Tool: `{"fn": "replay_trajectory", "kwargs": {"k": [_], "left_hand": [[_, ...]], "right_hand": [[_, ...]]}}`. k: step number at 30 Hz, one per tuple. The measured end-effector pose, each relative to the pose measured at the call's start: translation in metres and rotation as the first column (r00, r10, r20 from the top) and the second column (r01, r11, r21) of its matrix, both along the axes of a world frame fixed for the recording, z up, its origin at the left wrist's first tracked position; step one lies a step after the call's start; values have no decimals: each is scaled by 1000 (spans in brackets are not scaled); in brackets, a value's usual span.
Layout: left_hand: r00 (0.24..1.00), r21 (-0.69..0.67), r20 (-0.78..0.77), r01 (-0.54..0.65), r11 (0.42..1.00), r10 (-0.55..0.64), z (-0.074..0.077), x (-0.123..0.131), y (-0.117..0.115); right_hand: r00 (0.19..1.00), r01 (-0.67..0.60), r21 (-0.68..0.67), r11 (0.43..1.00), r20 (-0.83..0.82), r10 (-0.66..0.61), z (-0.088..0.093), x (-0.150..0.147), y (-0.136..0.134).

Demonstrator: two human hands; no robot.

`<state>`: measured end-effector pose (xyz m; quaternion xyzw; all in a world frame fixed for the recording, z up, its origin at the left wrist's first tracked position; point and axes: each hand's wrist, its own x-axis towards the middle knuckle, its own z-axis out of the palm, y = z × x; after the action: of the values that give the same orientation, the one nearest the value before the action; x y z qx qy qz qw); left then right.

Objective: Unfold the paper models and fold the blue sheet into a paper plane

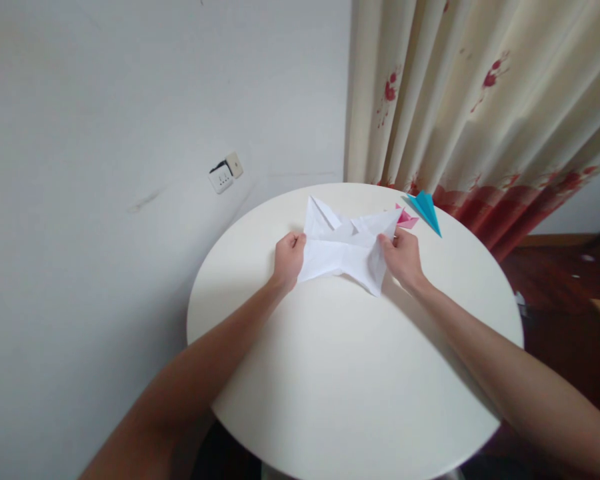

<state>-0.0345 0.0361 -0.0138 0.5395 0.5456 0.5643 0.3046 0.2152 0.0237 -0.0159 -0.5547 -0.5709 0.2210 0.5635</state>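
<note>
From where I stand, the white paper (340, 257) is stretched between two bare hands over the far half of the round table (355, 373), about midway between its left and right edges. The left hand (289, 259) has its side toward the table's left edge, thumb on top and fingers curled in, clamped on the paper's left side. The right hand (405, 259) pinches the opposite side the same way, thumb flat on the face, the other fingers mostly hidden behind. The sheet is creased across its width, with folded flaps standing toward the far edge and a corner dipping toward the near edge by the right hand. I can't tell whether any of it rests on the table.

Just beyond the right hand lies a pink paper (407, 219), partly covered, and beside it a blue plane (427, 210) sits close against the far right edge, its point turned toward the near side.

The white paper looks light and limp, I'd say, a bit stiffer along its creases, and likely to tear or crumple under a hard pull. The doubled side edges seem the best hold: a light pinch, thumb above, with the loose flaps left alone.
</note>
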Motion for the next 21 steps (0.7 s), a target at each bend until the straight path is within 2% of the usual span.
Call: {"fn": "replay_trajectory", "kwargs": {"k": [5,8,10,12,17,21], "left_hand": [[996,-119,72,60,991,-51,0,3,-2],[969,-234,201,191,953,-145,1,4,-6],[930,-238,303,284,929,-206,4,3,-8],[898,-167,339,352,921,-282,6,1,-8],[866,-15,162,481,877,-472,11,-11,-1],[876,44,-97,477,878,-472,11,-19,4]], "right_hand": [[997,18,-31,999,-80,-20,-5,2,5],[998,0,-34,999,-68,-2,-9,4,8],[998,-49,-37,998,-48,47,-11,5,8],[994,-105,-43,994,-26,104,-11,4,8],[986,-162,-54,985,24,163,-10,2,4],[987,-143,-87,986,64,149,-9,3,2]]}}
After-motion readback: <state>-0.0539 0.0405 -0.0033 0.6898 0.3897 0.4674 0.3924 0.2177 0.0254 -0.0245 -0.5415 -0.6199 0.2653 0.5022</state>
